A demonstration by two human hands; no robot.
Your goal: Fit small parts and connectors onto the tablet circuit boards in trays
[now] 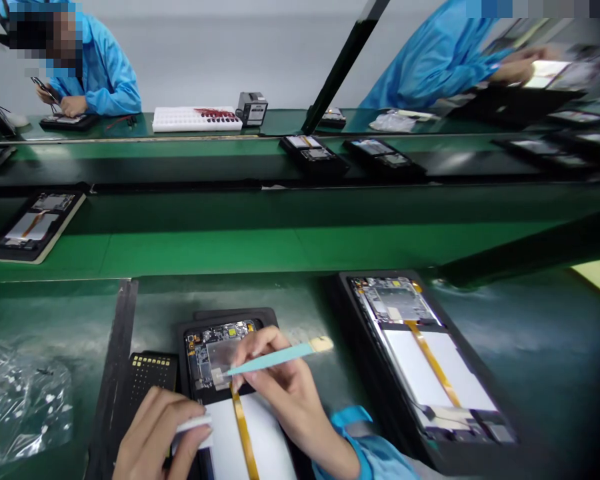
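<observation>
An opened tablet [275,440] lies in a black foam tray [265,317] in front of me. It shows a circuit board [207,357], a white battery panel and an orange flex cable [243,433]. My right hand [293,383] is closed around turquoise tweezers [280,358] with a cream-coloured back end. Their tip points left, over a small pale patch on the board; whether it touches cannot be made out. At the tablet's left edge, my left hand [155,433] pinches a small white strip [193,424]. Beside that hand is a black plate with gold squares [153,367].
Another opened tablet [445,367] sits in foam at my right. Clear plastic bags [23,400] lie at left. A tablet [35,223] rests beyond on the green surface, several more further back. Two people [107,67] in blue work across the line. A dark post [345,67] rises midway.
</observation>
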